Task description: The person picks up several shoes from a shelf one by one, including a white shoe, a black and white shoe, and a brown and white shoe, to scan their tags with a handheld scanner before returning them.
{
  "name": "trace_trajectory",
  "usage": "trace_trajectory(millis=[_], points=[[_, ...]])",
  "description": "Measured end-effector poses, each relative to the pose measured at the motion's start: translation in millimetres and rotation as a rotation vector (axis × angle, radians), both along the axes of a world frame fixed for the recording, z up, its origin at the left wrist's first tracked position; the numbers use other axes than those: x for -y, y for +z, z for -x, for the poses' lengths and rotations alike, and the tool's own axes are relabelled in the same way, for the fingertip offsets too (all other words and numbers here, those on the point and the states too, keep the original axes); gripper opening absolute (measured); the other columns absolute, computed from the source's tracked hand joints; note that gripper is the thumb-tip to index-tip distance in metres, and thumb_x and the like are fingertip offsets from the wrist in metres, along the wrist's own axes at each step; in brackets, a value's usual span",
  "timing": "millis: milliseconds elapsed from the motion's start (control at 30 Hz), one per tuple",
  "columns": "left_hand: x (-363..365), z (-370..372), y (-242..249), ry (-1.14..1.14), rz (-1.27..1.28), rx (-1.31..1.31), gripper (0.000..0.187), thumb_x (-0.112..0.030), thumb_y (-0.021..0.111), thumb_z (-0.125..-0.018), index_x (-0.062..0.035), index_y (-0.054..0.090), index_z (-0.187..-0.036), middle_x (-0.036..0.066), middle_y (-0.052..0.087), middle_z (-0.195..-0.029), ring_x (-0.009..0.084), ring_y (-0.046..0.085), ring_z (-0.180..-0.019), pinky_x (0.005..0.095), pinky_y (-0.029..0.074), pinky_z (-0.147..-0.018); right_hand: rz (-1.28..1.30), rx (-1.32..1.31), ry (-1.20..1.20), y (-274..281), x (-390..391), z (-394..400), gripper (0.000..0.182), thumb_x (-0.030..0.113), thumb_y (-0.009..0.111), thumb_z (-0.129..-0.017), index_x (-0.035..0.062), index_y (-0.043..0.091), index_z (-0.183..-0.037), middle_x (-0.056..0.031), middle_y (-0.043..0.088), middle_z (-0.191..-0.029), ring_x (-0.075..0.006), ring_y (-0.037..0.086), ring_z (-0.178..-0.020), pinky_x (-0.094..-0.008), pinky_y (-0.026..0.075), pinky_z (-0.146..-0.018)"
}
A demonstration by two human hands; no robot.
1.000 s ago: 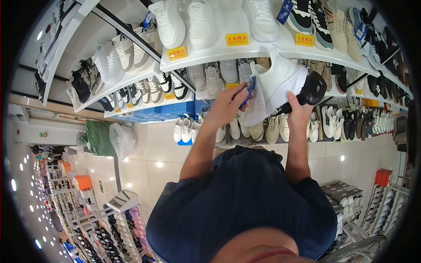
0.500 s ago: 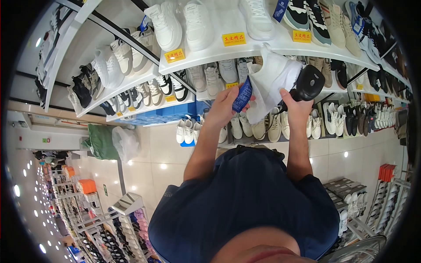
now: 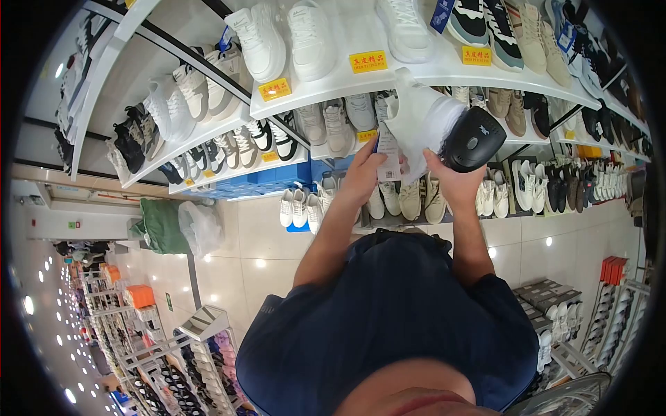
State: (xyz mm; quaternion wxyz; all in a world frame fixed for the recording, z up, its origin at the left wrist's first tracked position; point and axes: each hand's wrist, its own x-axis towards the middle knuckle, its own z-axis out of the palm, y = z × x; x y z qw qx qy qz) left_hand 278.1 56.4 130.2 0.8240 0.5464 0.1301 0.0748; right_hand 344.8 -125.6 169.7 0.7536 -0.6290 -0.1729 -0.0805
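My left hand pinches a hang tag, whose white printed side with a small square code faces me. Right beside the tag is a white sneaker, tilted in front of the shelves, with thin white wrapping around part of it. In my right hand is a black handheld barcode scanner, its rounded head up against the sneaker. The right thumb rests along the sneaker's lower edge. Most of the scanner's handle and the right fingers are hidden.
A white shelf with sneakers and yellow price cards runs across above my hands. Lower racks hold more shoes, with blue boxes at the left. A green bag stands on the tiled floor.
The tag has turned from its blue side to its white printed side. The scanner has moved slightly left and tilted, and the sneaker has shifted a little left.
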Motion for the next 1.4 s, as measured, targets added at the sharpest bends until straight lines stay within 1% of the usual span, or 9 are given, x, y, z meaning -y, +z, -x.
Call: trace_trajectory(millis=[67, 200, 300, 367, 467, 1033, 1233, 1300, 1400], points=[[2.8, 4.5, 21.0, -0.037, 0.233, -0.069, 0.053, -0.002, 0.038, -0.094, 0.0041, 0.037, -0.146, 0.022, 0.066, -0.117, 0.0321, 0.066, -0.109, 0.0445, 0.054, -0.094, 0.018, 0.003, 0.004, -1.7, 1.1, -3.0, 0.051, -0.005, 0.087, -0.069, -0.0010, 0.059, -0.112, -0.0046, 0.064, -0.102, -0.0136, 0.062, -0.089, -0.0287, 0.053, -0.077], [-4.7, 4.8, 16.5, -0.123, 0.234, -0.053, 0.047, -0.004, 0.037, -0.095, 0.0034, 0.041, -0.141, 0.024, 0.066, -0.115, 0.0353, 0.067, -0.105, 0.0463, 0.055, -0.091, 0.049, -0.003, -0.004, -3.4, -0.1, -5.3, 0.048, -0.006, 0.086, -0.069, -0.0011, 0.060, -0.109, -0.0038, 0.065, -0.098, -0.0119, 0.063, -0.082, -0.0265, 0.054, -0.071], [-5.9, 4.9, 14.7, -0.176, 0.220, -0.055, 0.055, -0.007, 0.035, -0.096, 0.0001, 0.034, -0.150, 0.023, 0.066, -0.117, 0.0345, 0.067, -0.105, 0.0446, 0.056, -0.089, 0.059, 0.010, -0.010, -8.0, -0.1, -8.2, 0.048, -0.007, 0.085, -0.069, -0.0009, 0.060, -0.109, -0.0041, 0.065, -0.099, -0.0114, 0.064, -0.081, -0.0256, 0.054, -0.068], [-2.4, 4.2, 20.1, -0.100, 0.277, -0.081, 0.043, -0.005, 0.036, -0.095, 0.0033, 0.043, -0.137, 0.026, 0.067, -0.111, 0.0378, 0.069, -0.094, 0.0460, 0.056, -0.086, 0.063, 0.009, -0.005, -7.3, -0.1, -8.2, 0.048, -0.007, 0.085, -0.070, -0.0009, 0.060, -0.109, -0.0042, 0.065, -0.099, -0.0115, 0.064, -0.082, -0.0258, 0.054, -0.069], [-8.3, 3.5, 13.8, -0.164, 0.246, -0.072, 0.054, -0.007, 0.034, -0.096, -0.0002, 0.034, -0.150, 0.024, 0.066, -0.114, 0.0354, 0.068, -0.100, 0.0448, 0.056, -0.087, 0.065, 0.008, -0.002, -4.9, -1.4, -7.9, 0.048, -0.007, 0.085, -0.070, -0.0009, 0.060, -0.110, -0.0044, 0.065, -0.099, -0.0116, 0.064, -0.082, -0.0259, 0.054, -0.069], [-8.9, 3.3, 10.4, -0.142, 0.279, -0.093, 0.055, -0.007, 0.034, -0.095, -0.0006, 0.035, -0.150, 0.021, 0.067, -0.110, 0.0311, 0.069, -0.087, 0.0418, 0.057, -0.078, 0.076, 0.016, -0.015, -4.9, -1.5, -9.7, 0.050, -0.004, 0.086, -0.070, -0.0001, 0.059, -0.112, -0.0035, 0.063, -0.100, -0.0114, 0.062, -0.083, -0.0260, 0.053, -0.070], [-5.3, 3.4, 15.7, -0.125, 0.287, -0.097, 0.054, -0.008, 0.035, -0.095, -0.0004, 0.036, -0.148, 0.020, 0.067, -0.106, 0.0300, 0.068, -0.083, 0.0412, 0.057, -0.076, 0.052, -0.076, 0.002, -3.5, 0.6, -8.7, 0.053, 0.005, 0.090, -0.067, -0.0017, 0.059, -0.110, -0.0060, 0.065, -0.101, -0.0145, 0.062, -0.089, -0.0312, 0.053, -0.079], [-4.8, 3.5, 16.4, -0.114, 0.288, -0.103, 0.053, -0.008, 0.035, -0.094, -0.0001, 0.037, -0.147, 0.020, 0.066, -0.105, 0.0297, 0.068, -0.082, 0.0411, 0.057, -0.075, 0.063, -0.008, -0.009, -2.4, 0.7, -8.7, 0.044, -0.004, 0.086, -0.070, 0.0003, 0.060, -0.106, -0.0022, 0.064, -0.095, -0.0100, 0.062, -0.078, -0.0244, 0.052, -0.066], [-5.4, 4.0, 15.9, -0.136, 0.286, -0.093, 0.053, -0.008, 0.035, -0.094, 0.0005, 0.037, -0.146, 0.020, 0.066, -0.103, 0.0292, 0.067, -0.080, 0.0410, 0.056, -0.072, 0.069, -0.002, -0.010, -2.4, 1.9, -9.5, 0.043, -0.004, 0.086, -0.070, 0.0005, 0.060, -0.105, -0.0020, 0.063, -0.094, -0.0098, 0.062, -0.077, -0.0244, 0.052, -0.065]])
